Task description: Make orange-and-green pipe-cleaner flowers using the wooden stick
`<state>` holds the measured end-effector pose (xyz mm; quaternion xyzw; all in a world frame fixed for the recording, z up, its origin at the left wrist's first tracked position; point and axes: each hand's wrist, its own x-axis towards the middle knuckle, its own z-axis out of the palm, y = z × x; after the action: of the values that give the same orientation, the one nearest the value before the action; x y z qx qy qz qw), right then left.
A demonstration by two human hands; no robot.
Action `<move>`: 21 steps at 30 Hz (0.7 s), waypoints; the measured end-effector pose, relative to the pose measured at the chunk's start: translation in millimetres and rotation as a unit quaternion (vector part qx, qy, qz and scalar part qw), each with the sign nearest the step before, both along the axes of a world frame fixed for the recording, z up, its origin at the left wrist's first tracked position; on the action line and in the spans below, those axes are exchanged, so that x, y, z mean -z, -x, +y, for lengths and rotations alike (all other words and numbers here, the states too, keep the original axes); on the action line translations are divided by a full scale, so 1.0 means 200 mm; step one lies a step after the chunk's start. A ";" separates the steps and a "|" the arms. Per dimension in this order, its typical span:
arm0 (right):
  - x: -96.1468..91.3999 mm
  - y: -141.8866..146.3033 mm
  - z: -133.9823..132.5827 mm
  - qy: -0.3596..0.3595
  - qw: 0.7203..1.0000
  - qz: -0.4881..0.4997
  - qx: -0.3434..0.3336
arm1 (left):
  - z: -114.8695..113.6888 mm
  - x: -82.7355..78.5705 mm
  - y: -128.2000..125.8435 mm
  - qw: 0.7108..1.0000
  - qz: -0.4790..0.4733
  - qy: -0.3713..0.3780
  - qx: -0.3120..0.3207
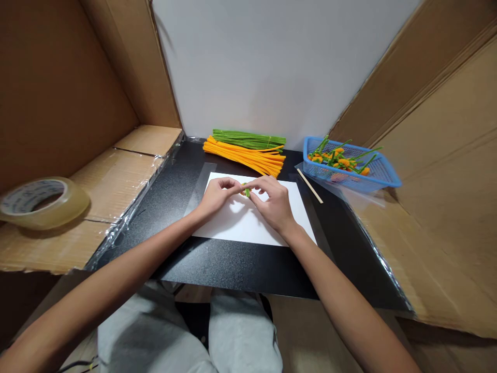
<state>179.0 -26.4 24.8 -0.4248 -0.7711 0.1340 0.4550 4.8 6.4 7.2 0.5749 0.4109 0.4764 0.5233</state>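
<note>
Just above the middle of the white paper sheet [248, 228], the left hand [216, 197] and right hand [272, 203] curled nearly closed, their fingertips gripping a short green pipe cleaner [247, 192] between them. Only a small stretch of it showed, so its long axis could not be read behind the fingers. Beyond the paper's far edge lay a bundle of green pipe cleaners [248, 139] and a fan of orange pipe cleaners [243, 154], both running sideways. Right of the paper, a blue plastic basket [373, 178] held green-stemmed orange pipe-cleaner flowers [337, 160]. A wooden stick [309, 185] lay between the paper and the basket on the black worktop [217, 269].
</note>
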 end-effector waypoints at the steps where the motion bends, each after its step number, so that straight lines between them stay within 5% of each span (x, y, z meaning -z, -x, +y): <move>1: 0.00 0.00 0.00 0.010 1.000 0.022 -0.001 | 0.00 0.00 0.00 1.000 0.007 -0.012 0.002; 8: -0.01 0.02 0.01 0.091 0.985 0.149 0.011 | -0.01 -0.01 0.00 0.995 0.043 -0.090 0.000; 15: 0.01 0.03 0.01 0.148 0.964 0.218 0.026 | -0.05 -0.04 0.00 0.960 0.150 -0.232 -0.046; 18: 0.00 0.04 0.00 0.119 0.972 0.199 0.048 | -0.05 -0.02 -0.01 0.971 0.128 -0.196 -0.049; 21: 0.00 0.04 -0.02 0.072 0.983 0.157 0.061 | -0.03 0.01 -0.02 0.997 0.015 -0.073 -0.020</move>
<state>171.7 -29.8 24.8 -0.4766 -0.6506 0.2265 0.5461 9.6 -0.2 5.6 0.6106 0.3941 0.5068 0.4637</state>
